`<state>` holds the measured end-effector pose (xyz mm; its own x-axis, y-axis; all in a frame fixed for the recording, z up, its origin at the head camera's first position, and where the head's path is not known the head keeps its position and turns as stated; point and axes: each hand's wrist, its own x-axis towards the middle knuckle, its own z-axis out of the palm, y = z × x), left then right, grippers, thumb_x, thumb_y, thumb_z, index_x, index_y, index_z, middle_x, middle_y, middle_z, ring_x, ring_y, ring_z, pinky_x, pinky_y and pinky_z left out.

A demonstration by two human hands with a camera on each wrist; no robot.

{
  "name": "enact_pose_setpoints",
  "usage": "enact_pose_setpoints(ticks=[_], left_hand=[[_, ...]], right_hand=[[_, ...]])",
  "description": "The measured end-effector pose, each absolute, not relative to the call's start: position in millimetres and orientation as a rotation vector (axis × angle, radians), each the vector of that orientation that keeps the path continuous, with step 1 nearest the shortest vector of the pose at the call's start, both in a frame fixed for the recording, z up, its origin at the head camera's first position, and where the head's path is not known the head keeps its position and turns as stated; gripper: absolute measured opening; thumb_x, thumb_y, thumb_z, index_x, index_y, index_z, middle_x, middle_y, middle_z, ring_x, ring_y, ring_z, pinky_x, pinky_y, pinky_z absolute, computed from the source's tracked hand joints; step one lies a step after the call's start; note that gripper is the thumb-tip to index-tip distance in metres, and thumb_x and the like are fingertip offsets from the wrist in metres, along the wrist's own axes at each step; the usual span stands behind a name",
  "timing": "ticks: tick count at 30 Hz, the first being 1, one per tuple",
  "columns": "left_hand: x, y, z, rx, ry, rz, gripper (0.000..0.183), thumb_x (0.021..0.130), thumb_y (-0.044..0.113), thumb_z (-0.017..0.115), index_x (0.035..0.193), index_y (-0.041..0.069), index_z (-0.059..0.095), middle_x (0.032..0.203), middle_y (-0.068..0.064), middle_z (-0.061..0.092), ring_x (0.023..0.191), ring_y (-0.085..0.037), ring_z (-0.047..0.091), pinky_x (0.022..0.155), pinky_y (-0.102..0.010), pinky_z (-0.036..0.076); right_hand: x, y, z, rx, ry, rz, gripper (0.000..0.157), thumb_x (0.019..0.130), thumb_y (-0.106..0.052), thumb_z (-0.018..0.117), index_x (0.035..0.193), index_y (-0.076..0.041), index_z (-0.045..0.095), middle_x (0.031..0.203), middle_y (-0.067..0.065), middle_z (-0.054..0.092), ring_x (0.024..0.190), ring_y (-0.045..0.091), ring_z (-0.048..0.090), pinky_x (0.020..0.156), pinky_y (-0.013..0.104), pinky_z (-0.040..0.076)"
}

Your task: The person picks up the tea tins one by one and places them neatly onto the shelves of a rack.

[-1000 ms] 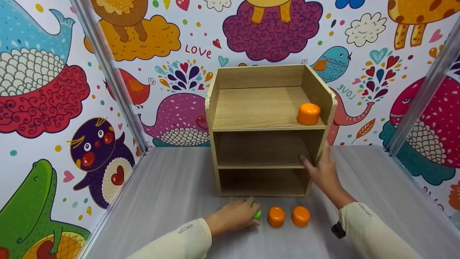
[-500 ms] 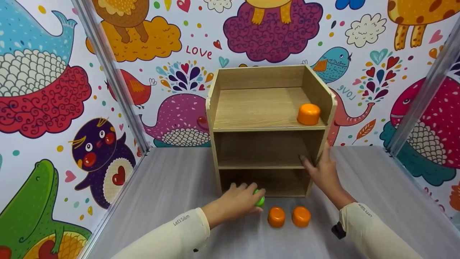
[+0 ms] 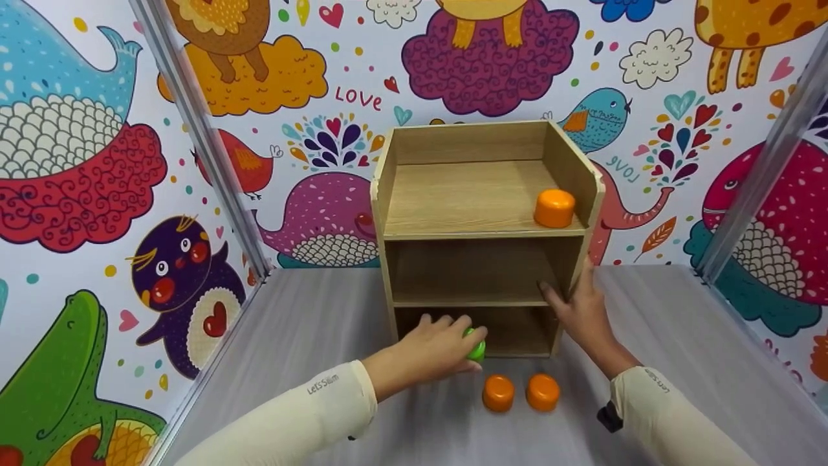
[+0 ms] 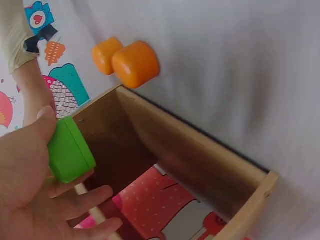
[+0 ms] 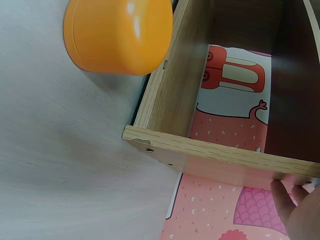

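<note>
My left hand pinches a small green rounded block with a rim line between thumb and fingers, in front of the bottom compartment of a small wooden shelf. In the left wrist view the other fingers spread out past the block, over the shelf's opening. My right hand grips the shelf's right side panel, thumb at the front edge of the middle compartment and fingers on the outer face. Fingertips of that hand touch the panel in the right wrist view.
An orange round-edged cylinder stands on the shelf's top at the right. Two more, a left orange piece and a right orange piece, stand on the grey table before it. Printed cartoon walls enclose the back and sides.
My left hand has lifted the green block from beside the orange pieces and moved forward and slightly right, to the bottom compartment's front. The right hand keeps its grip on the shelf.
</note>
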<state>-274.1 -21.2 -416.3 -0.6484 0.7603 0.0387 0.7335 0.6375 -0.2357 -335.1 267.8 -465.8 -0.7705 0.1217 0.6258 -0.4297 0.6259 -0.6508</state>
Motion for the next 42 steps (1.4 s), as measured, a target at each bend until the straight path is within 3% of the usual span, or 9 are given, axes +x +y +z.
enact_pose_setpoints(ticks=[8,25,36,42], left_hand=[[-270,-18,-384,-1.238,-2.73,0.228,0.063,0.088,0.064,0.039,0.14,0.028,0.037,0.119,-0.001,0.05,0.106,-0.024,0.057,0.09,-0.054,0.045],[-267,-11,-321,-1.213,-2.509,0.227,0.062,0.089,0.063,0.038,0.138,0.024,0.038,0.115,-0.001,0.05,0.101,-0.021,0.056,0.08,-0.043,0.048],[-274,5,-289,-1.15,-2.5,0.24,0.061,0.09,0.063,0.037,0.138,0.025,0.037,0.122,-0.002,0.051,0.11,-0.021,0.053,0.092,-0.046,0.044],[-276,13,-275,-1.129,-2.476,0.266,0.063,0.09,0.062,0.038,0.141,0.024,0.035,0.127,-0.003,0.051,0.113,-0.022,0.053,0.091,-0.046,0.044]], right_hand=[[-334,267,-466,0.233,-2.215,1.113,0.092,0.081,-0.032,0.072,0.148,-0.035,0.009,0.134,0.016,0.048,0.115,0.037,0.054,0.093,0.058,0.039],[-335,268,-465,0.224,-2.243,1.11,0.092,0.083,-0.033,0.07,0.148,-0.036,0.004,0.132,0.018,0.045,0.114,0.039,0.053,0.092,0.059,0.039],[-335,268,-465,0.235,-2.246,1.113,0.093,0.083,-0.029,0.071,0.148,-0.037,0.004,0.136,0.016,0.044,0.117,0.039,0.051,0.093,0.059,0.038],[-336,268,-465,0.238,-2.254,1.118,0.093,0.083,-0.031,0.071,0.147,-0.038,0.005,0.137,0.016,0.042,0.119,0.039,0.05,0.094,0.06,0.037]])
